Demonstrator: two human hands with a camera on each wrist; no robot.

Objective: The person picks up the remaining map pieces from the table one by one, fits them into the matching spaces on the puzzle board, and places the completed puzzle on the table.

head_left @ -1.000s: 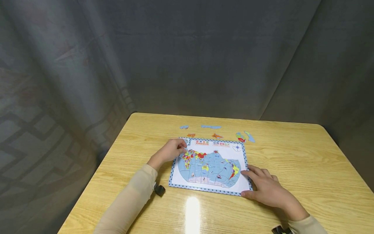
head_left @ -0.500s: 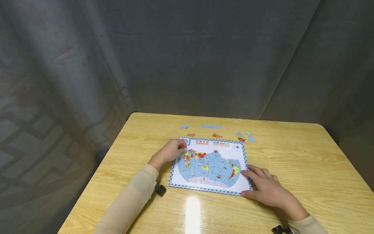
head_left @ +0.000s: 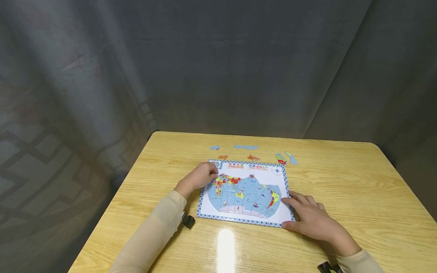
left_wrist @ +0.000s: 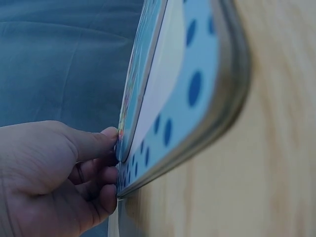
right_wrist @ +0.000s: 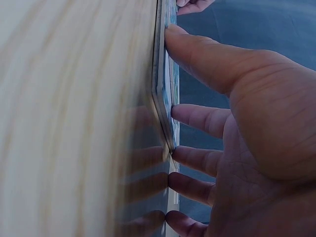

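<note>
L hand (head_left: 198,176) hides pt of map (head_left: 248,195).

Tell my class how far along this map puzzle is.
Done: the lower map looks assembled. In hand: the left hand touches its upper-left area; the right hand rests at the board's right edge. Remaining: six loose pieces beyond the board.

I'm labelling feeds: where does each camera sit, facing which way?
Head: on the head, facing forward and down at the puzzle board; left hand, right hand and sleeves show.
Left wrist: on that wrist, facing the board's dotted border; the left hand shows.
Right wrist: on that wrist, facing the board's edge; the right hand shows, plus some left fingers.
Head and right wrist share both hands and the board.
</note>
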